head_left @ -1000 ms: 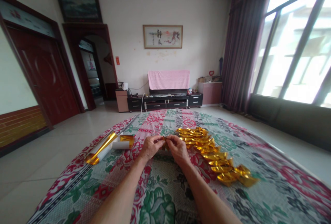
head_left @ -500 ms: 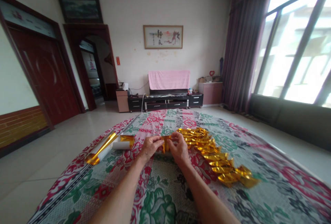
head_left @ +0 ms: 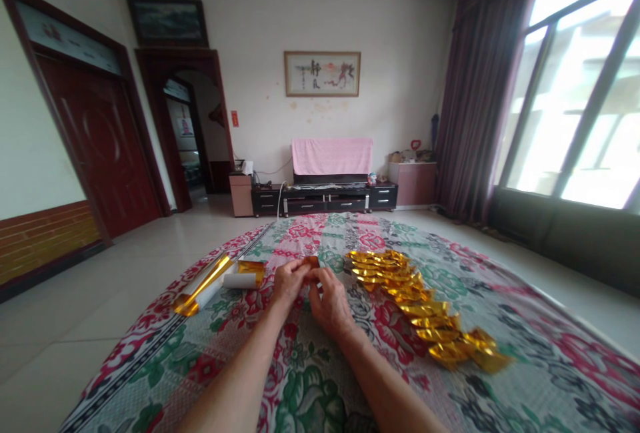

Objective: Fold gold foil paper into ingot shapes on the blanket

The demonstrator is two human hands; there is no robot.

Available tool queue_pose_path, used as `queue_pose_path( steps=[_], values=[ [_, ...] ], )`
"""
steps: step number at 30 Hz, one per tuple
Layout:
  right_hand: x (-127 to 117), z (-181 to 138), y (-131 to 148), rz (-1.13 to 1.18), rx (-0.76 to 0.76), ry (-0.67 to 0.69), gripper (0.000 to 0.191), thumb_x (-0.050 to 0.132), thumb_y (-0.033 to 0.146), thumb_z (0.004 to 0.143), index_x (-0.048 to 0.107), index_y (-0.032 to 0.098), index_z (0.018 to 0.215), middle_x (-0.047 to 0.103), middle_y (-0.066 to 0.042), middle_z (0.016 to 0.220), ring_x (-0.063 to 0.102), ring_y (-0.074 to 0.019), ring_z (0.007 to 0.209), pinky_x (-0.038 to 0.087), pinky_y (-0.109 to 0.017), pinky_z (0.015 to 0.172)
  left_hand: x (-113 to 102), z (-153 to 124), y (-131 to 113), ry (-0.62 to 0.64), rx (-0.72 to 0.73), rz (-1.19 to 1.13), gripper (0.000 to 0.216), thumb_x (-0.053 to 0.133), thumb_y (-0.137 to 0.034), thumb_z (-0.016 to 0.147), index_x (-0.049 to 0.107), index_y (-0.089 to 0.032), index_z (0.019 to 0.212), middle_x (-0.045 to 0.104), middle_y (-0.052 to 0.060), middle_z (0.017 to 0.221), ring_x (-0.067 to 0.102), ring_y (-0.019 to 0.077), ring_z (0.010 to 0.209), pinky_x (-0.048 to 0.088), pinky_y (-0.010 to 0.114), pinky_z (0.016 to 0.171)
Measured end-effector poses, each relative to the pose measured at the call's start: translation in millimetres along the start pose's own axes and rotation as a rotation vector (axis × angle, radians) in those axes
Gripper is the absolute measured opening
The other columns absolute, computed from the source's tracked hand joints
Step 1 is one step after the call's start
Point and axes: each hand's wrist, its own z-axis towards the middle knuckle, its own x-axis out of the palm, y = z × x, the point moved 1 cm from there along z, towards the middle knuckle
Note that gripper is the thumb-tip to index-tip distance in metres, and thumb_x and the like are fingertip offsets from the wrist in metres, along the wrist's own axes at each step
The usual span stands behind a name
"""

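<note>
My left hand [head_left: 289, 282] and my right hand [head_left: 329, 299] meet over the flowered cloth [head_left: 320, 353], fingers pinched together on a small gold foil piece [head_left: 311, 262] that peeks out between them. Most of the piece is hidden by my fingers. To the right runs a row of several folded gold foil pieces [head_left: 425, 309], reaching from near my right hand toward the cloth's right side. Left of my hands lie a roll of gold foil paper [head_left: 203, 284] and a white-backed curled sheet [head_left: 241, 278].
The cloth covers a low surface in a tiled room. A dark TV stand [head_left: 325, 197] with a pink cover stands at the far wall. Dark red doors [head_left: 103, 146] are at left, and a large window [head_left: 580, 99] with curtains is at right.
My hands have drawn closer together and slightly left, closing more tightly over the gold piece, which shows less than before. The view has shifted a little to the left.
</note>
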Motion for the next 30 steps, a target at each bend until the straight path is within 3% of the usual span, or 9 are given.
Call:
queue_pose_path(
  steps=[3, 7, 15, 25, 30],
  values=[
    [1.4, 1.1, -14.6, -0.005, 0.107, -0.105, 0.018, 0.042, 0.012, 0.075, 0.055, 0.017, 0.086, 0.057, -0.006, 0.081, 0.053, -0.0168, 0.076, 0.043, -0.026, 0.067, 3.9, -0.9, 1.1, 0.050, 0.045, 0.001, 0.025, 0.058, -0.031, 0.067, 0.069, -0.015, 0.081, 0.067, 0.001, 0.067, 0.058, 0.0133, 0.062, 0.044, 0.020, 0.057],
    [1.0, 1.9, -24.7, 0.075, 0.201, -0.130, 0.025, 0.044, 0.015, 0.074, 0.054, 0.016, 0.097, 0.059, -0.007, 0.086, 0.056, -0.0167, 0.077, 0.045, -0.027, 0.066, 5.9, -2.8, 0.9, 0.114, 0.078, 0.028, 0.029, 0.057, -0.030, 0.068, 0.070, -0.015, 0.089, 0.068, 0.002, 0.072, 0.059, 0.0148, 0.067, 0.044, 0.020, 0.058],
    [1.6, 1.3, -34.0, 0.144, 0.242, -0.206, 0.027, 0.049, 0.018, 0.069, 0.057, 0.017, 0.095, 0.061, -0.007, 0.089, 0.057, -0.0171, 0.080, 0.048, -0.029, 0.070, 7.2, -6.2, -2.3, 0.198, 0.094, 0.068, 0.033, 0.058, -0.031, 0.069, 0.069, -0.014, 0.095, 0.070, 0.004, 0.076, 0.061, 0.0175, 0.072, 0.046, 0.024, 0.062],
    [1.5, 0.7, -37.2, 0.139, 0.209, -0.169, 0.022, 0.047, 0.015, 0.069, 0.058, 0.017, 0.088, 0.059, -0.004, 0.082, 0.057, -0.0143, 0.075, 0.049, -0.026, 0.070, 9.6, -12.1, -9.9, 0.298, 0.070, 0.021, 0.034, 0.054, -0.030, 0.072, 0.067, -0.016, 0.100, 0.070, 0.003, 0.087, 0.061, 0.0176, 0.079, 0.047, 0.025, 0.068],
    [1.8, 0.6, -39.9, 0.148, 0.200, -0.176, 0.021, 0.045, 0.015, 0.070, 0.060, 0.018, 0.085, 0.059, -0.004, 0.079, 0.057, -0.0141, 0.073, 0.049, -0.026, 0.069, 10.0, -11.4, -7.0, 0.296, 0.138, 0.059, 0.034, 0.049, -0.032, 0.076, 0.067, -0.015, 0.099, 0.069, 0.002, 0.078, 0.059, 0.0157, 0.072, 0.045, 0.024, 0.069]
  ],
)
